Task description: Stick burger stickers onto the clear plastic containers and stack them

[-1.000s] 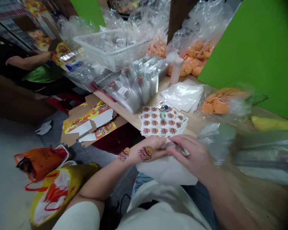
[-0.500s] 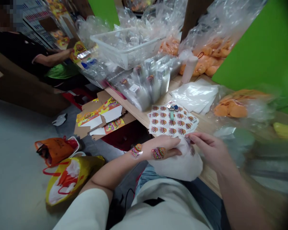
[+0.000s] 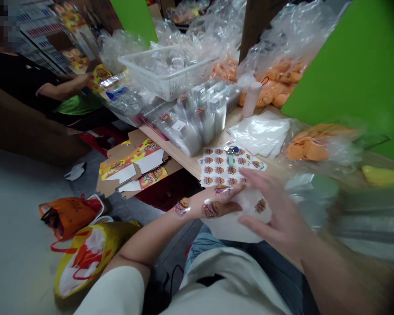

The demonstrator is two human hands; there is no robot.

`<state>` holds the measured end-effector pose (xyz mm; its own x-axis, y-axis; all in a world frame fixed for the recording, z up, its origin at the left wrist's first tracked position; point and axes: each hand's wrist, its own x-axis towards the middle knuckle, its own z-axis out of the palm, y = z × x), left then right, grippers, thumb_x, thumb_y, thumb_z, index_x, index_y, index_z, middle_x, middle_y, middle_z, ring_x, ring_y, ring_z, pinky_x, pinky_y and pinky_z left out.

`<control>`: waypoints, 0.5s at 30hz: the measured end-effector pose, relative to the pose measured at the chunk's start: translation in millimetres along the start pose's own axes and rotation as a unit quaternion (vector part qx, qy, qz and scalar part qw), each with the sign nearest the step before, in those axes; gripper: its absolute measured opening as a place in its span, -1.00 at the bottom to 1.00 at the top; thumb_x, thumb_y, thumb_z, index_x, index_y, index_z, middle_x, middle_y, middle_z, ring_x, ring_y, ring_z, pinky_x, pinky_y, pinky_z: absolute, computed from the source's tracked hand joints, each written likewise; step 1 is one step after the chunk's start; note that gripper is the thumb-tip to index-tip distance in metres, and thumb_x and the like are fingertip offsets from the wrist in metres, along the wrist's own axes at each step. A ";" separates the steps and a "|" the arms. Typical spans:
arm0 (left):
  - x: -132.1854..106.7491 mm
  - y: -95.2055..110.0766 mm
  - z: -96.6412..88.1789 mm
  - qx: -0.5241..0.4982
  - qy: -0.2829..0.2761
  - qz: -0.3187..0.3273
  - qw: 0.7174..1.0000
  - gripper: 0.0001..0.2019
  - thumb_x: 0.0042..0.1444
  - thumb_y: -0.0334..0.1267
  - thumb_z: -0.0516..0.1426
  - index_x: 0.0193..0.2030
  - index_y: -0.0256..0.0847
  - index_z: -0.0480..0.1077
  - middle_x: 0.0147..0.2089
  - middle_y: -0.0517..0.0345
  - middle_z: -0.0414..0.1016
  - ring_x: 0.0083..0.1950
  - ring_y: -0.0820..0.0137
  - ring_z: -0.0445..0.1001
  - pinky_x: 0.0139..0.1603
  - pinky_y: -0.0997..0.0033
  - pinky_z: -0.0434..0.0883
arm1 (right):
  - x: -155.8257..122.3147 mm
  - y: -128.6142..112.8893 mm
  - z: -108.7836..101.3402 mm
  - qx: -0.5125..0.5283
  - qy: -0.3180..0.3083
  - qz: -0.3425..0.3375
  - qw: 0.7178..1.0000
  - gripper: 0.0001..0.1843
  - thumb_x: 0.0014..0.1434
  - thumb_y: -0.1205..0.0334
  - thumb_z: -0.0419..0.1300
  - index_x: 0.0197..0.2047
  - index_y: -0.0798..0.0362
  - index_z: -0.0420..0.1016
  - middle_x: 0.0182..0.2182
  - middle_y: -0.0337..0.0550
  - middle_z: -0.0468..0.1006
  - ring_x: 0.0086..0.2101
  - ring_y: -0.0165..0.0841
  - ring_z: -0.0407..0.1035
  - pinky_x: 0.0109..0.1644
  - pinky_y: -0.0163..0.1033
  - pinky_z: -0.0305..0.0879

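My left hand (image 3: 223,203) holds the left side of a white sticker sheet (image 3: 231,229), which hangs over my lap. Burger stickers cling to my left arm: a wrist sticker (image 3: 181,206), a hand sticker (image 3: 211,208) and another by the knuckles (image 3: 222,190). On the sheet's right part a single burger sticker (image 3: 260,205) shows. Just over that side hovers my right hand (image 3: 271,208), thumb and fingers spread with nothing visible between them. Beyond both hands lie printed sticker sheets (image 3: 218,169) with keys (image 3: 230,151) on top.
Clear plastic packs (image 3: 200,120) and a white basket (image 3: 170,83) crowd the table's far left. White bags (image 3: 261,133) and bagged orange pieces (image 3: 307,148) lie to the right. Flattened cartons (image 3: 131,166) sit lower left. A co-worker's arm (image 3: 61,91) reaches toward a carton.
My right hand has gone from a pinch at the sheet's top edge to spread fingers. An additional burger sticker now shows near my left knuckles. The view has shifted slightly.
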<state>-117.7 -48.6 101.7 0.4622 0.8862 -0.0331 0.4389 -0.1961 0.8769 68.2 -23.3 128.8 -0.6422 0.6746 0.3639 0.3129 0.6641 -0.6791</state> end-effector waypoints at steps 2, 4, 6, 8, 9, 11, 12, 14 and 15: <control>-0.2 2.9 -8.0 0.001 -0.020 -0.008 1.000 -0.60 0.07 -0.20 0.11 0.08 -0.16 0.29 -0.01 0.05 0.44 0.00 0.28 0.40 0.05 0.34 0.30 | -10.2 14.7 -4.0 0.073 0.081 0.129 0.986 -0.35 0.13 0.06 0.12 0.26 -0.10 0.03 0.10 -0.06 0.33 0.06 -0.19 0.24 0.11 0.00 0.20; 0.8 5.3 -14.0 -0.052 -0.034 -0.062 0.996 -0.64 0.06 -0.15 0.13 0.00 -0.16 0.34 -0.10 0.11 0.49 -0.10 0.33 0.44 -0.07 0.39 0.36 | -18.4 27.2 -3.3 0.144 0.107 0.251 0.951 -0.46 0.19 0.04 0.03 0.23 -0.11 0.07 -0.05 -0.09 0.46 -0.10 -0.24 0.38 -0.08 -0.09 0.33; 1.7 5.7 -16.5 -0.127 -0.044 -0.115 0.984 -0.65 0.03 -0.13 0.16 -0.05 -0.20 0.37 -0.15 0.12 0.51 -0.19 0.36 0.46 -0.18 0.44 0.39 | -23.7 33.3 -0.1 0.181 0.082 0.314 0.928 -0.51 0.19 0.02 0.03 0.17 -0.08 0.17 -0.24 -0.14 0.52 -0.28 -0.28 0.44 -0.24 -0.15 0.37; 1.7 4.5 -15.8 -0.196 -0.051 -0.159 0.966 -0.65 0.02 -0.10 0.17 -0.08 -0.24 0.38 -0.17 0.10 0.51 -0.23 0.37 0.47 -0.24 0.44 0.41 | -27.0 31.5 2.6 0.129 0.140 0.304 0.933 -0.55 0.16 0.05 0.09 0.10 -0.05 0.24 -0.32 -0.17 0.51 -0.31 -0.29 0.42 -0.23 -0.13 0.36; 1.4 3.7 -14.9 -0.220 -0.052 -0.177 0.958 -0.65 0.02 -0.08 0.16 -0.10 -0.26 0.38 -0.17 0.08 0.51 -0.24 0.36 0.47 -0.26 0.43 0.41 | -28.2 28.1 3.2 0.066 0.202 0.275 0.938 -0.58 0.13 0.09 0.14 0.06 -0.04 0.29 -0.30 -0.15 0.49 -0.26 -0.27 0.40 -0.16 -0.09 0.34; 0.4 3.0 -13.1 -0.235 -0.051 -0.196 0.951 -0.64 0.04 -0.05 0.13 -0.11 -0.27 0.38 -0.16 0.06 0.51 -0.24 0.35 0.47 -0.25 0.41 0.42 | -29.9 18.9 4.0 -0.073 0.279 0.183 0.940 -0.66 0.07 0.16 0.21 -0.05 -0.03 0.38 -0.22 -0.10 0.47 -0.14 -0.23 0.34 -0.01 -0.04 0.26; 0.1 3.5 -12.7 -0.220 -0.046 -0.194 0.955 -0.63 0.05 -0.04 0.12 -0.11 -0.27 0.39 -0.15 0.06 0.50 -0.23 0.34 0.47 -0.23 0.39 0.42 | -30.5 14.4 4.7 -0.124 0.274 0.137 0.944 -0.70 0.05 0.18 0.23 -0.10 -0.03 0.42 -0.20 -0.08 0.47 -0.12 -0.22 0.32 0.03 -0.03 0.22; 0.0 6.0 -12.7 -0.139 -0.035 -0.162 0.976 -0.64 0.08 -0.04 0.09 -0.08 -0.23 0.39 -0.10 0.08 0.48 -0.15 0.33 0.45 -0.13 0.36 0.39 | -31.0 7.7 7.7 -0.157 0.210 0.077 0.962 -0.76 0.05 0.21 0.24 -0.16 -0.02 0.46 -0.22 -0.09 0.49 -0.15 -0.24 0.33 0.01 -0.07 0.25; 0.3 8.0 -13.0 -0.083 -0.032 -0.141 0.986 -0.66 0.10 -0.05 0.07 -0.07 -0.20 0.39 -0.08 0.10 0.47 -0.10 0.32 0.43 -0.08 0.35 0.37 | -31.0 5.9 9.8 -0.152 0.180 0.067 0.969 -0.78 0.07 0.23 0.22 -0.16 -0.01 0.47 -0.24 -0.11 0.51 -0.18 -0.27 0.34 -0.04 -0.11 0.28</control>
<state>-124.1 -44.5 114.9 0.3893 0.8664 -0.3127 0.4267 0.1312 0.8948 83.1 -43.5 107.2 -0.3123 0.7941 0.5214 0.6037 0.5897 -0.5365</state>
